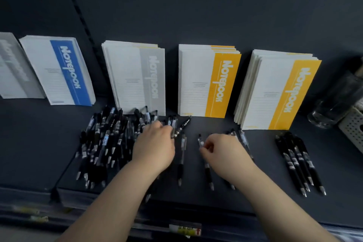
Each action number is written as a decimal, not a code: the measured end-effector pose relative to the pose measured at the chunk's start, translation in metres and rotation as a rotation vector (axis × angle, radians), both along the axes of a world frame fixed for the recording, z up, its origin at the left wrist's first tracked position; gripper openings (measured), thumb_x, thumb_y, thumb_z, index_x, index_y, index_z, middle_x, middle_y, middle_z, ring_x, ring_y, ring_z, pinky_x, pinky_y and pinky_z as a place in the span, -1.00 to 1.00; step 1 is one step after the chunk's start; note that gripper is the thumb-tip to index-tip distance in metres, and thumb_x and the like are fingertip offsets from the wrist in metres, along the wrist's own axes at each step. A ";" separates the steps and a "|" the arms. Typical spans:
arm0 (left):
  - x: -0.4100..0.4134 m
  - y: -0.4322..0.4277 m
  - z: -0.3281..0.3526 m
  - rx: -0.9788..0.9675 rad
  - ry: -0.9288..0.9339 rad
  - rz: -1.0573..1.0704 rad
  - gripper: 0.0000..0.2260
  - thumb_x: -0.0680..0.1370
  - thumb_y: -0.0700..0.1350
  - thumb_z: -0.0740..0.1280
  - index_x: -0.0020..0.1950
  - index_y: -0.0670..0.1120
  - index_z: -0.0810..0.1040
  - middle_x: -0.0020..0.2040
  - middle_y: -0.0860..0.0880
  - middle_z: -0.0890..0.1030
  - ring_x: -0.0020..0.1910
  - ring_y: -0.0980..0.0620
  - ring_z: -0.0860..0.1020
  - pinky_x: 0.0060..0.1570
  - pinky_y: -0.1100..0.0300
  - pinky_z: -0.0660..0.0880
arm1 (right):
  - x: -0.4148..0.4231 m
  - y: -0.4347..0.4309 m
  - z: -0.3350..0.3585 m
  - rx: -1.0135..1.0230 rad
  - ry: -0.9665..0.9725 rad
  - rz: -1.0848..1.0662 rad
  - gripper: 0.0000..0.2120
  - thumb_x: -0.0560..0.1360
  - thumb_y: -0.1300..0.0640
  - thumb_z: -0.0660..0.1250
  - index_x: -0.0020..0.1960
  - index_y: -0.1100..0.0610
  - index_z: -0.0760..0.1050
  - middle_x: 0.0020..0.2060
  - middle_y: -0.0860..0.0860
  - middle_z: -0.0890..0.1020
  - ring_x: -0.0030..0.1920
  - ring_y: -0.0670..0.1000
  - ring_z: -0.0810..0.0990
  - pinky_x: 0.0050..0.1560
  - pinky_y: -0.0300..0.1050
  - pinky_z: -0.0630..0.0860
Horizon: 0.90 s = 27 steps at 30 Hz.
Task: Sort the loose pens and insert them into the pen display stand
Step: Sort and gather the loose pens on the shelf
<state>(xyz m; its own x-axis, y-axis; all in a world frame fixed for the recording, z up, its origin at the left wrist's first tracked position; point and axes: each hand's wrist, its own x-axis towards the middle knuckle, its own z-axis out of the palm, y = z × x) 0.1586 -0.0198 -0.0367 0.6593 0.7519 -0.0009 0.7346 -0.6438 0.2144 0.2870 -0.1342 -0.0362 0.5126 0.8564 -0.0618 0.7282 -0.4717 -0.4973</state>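
Fingers (167, 128) of the left hand (155, 143) are pinched on a black pen (181, 126) beside the loose pile (104, 143); another pen (207, 173) is pinched by the right hand (222, 151); like barrels should be laid parallel, as in the sorted row (300, 165); "Notebook" is read on the notebooks (196, 84); pen labels are illegible.

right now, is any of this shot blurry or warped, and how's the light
Head view: dim, even light, so the black pen pile barely separates from the dark shelf; motion blur softens the left hand and smears the labels along the bottom edge; wide-angle distortion fans the notebook stacks outward towards the sides.
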 end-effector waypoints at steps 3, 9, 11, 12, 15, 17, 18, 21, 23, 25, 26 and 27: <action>-0.018 0.025 0.002 0.026 0.024 0.050 -0.65 0.59 0.03 0.17 0.36 -0.01 0.39 0.27 -0.04 0.39 0.26 -0.07 0.34 0.20 0.08 0.36 | -0.022 0.024 -0.006 -0.077 -0.026 0.061 -0.84 0.52 0.04 0.25 -0.03 0.12 0.51 -0.12 0.04 0.61 -0.07 0.07 0.57 -0.20 -0.14 0.45; -0.039 0.049 -0.003 -0.025 0.065 0.008 -0.55 0.57 0.20 0.12 0.45 0.16 0.26 0.40 -0.03 0.26 0.34 -0.08 0.25 0.30 0.06 0.28 | -0.044 0.054 -0.015 -0.206 0.030 -0.017 -0.65 0.45 0.13 0.35 0.16 0.16 0.32 0.00 0.13 0.58 0.01 0.17 0.57 -0.12 -0.07 0.50; -0.042 0.053 -0.004 -0.062 0.069 -0.023 -0.57 0.58 0.16 0.12 0.45 0.15 0.27 0.43 -0.04 0.22 0.38 -0.08 0.22 0.31 0.06 0.27 | -0.044 0.060 -0.014 -0.172 0.062 -0.097 -0.62 0.44 0.14 0.35 0.18 0.16 0.28 -0.12 0.10 0.54 -0.12 0.14 0.54 -0.19 -0.09 0.48; -0.043 0.055 -0.003 -0.079 0.061 -0.030 -0.59 0.59 0.12 0.13 0.44 0.13 0.29 0.44 -0.05 0.21 0.39 -0.08 0.21 0.30 0.06 0.28 | -0.042 0.063 -0.013 -0.139 0.081 -0.137 -0.63 0.44 0.15 0.35 0.17 0.17 0.29 -0.17 0.08 0.50 -0.17 0.13 0.51 -0.22 -0.11 0.45; -0.048 0.061 -0.004 -0.112 0.035 -0.050 -0.61 0.59 0.07 0.12 0.42 0.07 0.32 0.42 -0.05 0.24 0.38 -0.06 0.22 0.24 0.08 0.34 | -0.036 0.077 -0.011 -0.058 0.135 -0.245 -0.67 0.49 0.14 0.29 0.20 0.20 0.32 -0.14 0.08 0.48 -0.18 0.08 0.44 -0.21 -0.13 0.39; -0.053 0.064 -0.005 -0.139 0.014 -0.075 -0.61 0.59 0.05 0.11 0.41 0.06 0.33 0.38 -0.04 0.29 0.35 -0.05 0.25 0.23 0.09 0.35 | -0.038 0.088 -0.011 -0.041 0.146 -0.270 -0.65 0.53 0.06 0.24 0.24 0.22 0.34 -0.10 0.07 0.53 -0.15 0.08 0.47 -0.17 -0.12 0.42; -0.055 0.065 -0.006 -0.153 0.000 -0.089 -0.61 0.59 0.05 0.11 0.41 0.06 0.33 0.35 -0.03 0.31 0.34 -0.04 0.27 0.24 0.10 0.36 | -0.041 0.093 -0.011 -0.038 0.146 -0.276 -0.62 0.53 -0.01 0.24 0.23 0.22 0.35 -0.09 0.07 0.56 -0.11 0.09 0.51 -0.14 -0.10 0.46; -0.060 0.069 -0.008 -0.177 -0.044 -0.112 -0.63 0.59 0.09 0.12 0.37 0.05 0.36 0.31 -0.01 0.35 0.29 0.00 0.31 0.18 0.12 0.41 | -0.054 0.102 -0.015 -0.082 0.145 -0.292 -0.54 0.45 -0.18 0.33 0.09 0.17 0.34 -0.12 0.03 0.56 -0.07 0.09 0.56 -0.11 -0.04 0.50; -0.062 0.070 -0.010 -0.160 -0.057 -0.127 -0.62 0.58 0.15 0.14 0.34 0.04 0.38 0.28 0.00 0.36 0.27 0.01 0.34 0.13 0.17 0.41 | -0.058 0.104 -0.015 -0.105 0.170 -0.302 -0.53 0.40 -0.18 0.39 0.04 0.16 0.35 -0.14 0.01 0.55 -0.13 0.05 0.55 -0.15 -0.06 0.50; -0.065 0.070 -0.011 -0.127 -0.058 -0.153 -0.60 0.56 0.19 0.16 0.33 0.04 0.37 0.27 0.02 0.35 0.25 0.02 0.36 0.09 0.19 0.40 | -0.058 0.106 -0.014 -0.102 0.231 -0.297 -0.60 0.38 -0.13 0.42 -0.02 0.14 0.40 -0.18 0.01 0.57 -0.22 -0.01 0.54 -0.24 -0.11 0.47; -0.066 0.070 -0.012 -0.116 -0.062 -0.167 -0.59 0.55 0.20 0.18 0.33 0.04 0.36 0.26 0.02 0.35 0.25 0.03 0.36 0.08 0.20 0.40 | -0.058 0.108 -0.013 -0.096 0.273 -0.296 -0.64 0.38 -0.11 0.42 -0.07 0.14 0.43 -0.21 0.02 0.59 -0.26 -0.03 0.53 -0.27 -0.12 0.45; -0.067 0.070 -0.013 -0.111 -0.066 -0.180 -0.58 0.55 0.20 0.19 0.33 0.03 0.36 0.26 0.03 0.35 0.24 0.03 0.36 0.08 0.20 0.41 | -0.059 0.109 -0.012 -0.086 0.311 -0.295 -0.65 0.36 -0.10 0.44 -0.10 0.15 0.45 -0.22 0.04 0.61 -0.28 -0.02 0.54 -0.28 -0.13 0.45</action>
<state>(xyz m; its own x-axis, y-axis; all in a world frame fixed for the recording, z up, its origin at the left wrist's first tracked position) 0.0919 0.0506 -0.0500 0.7842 0.6198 -0.0294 0.5918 -0.7329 0.3355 0.2279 -0.0250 -0.0481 0.6800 0.6613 -0.3168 0.3777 -0.6861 -0.6217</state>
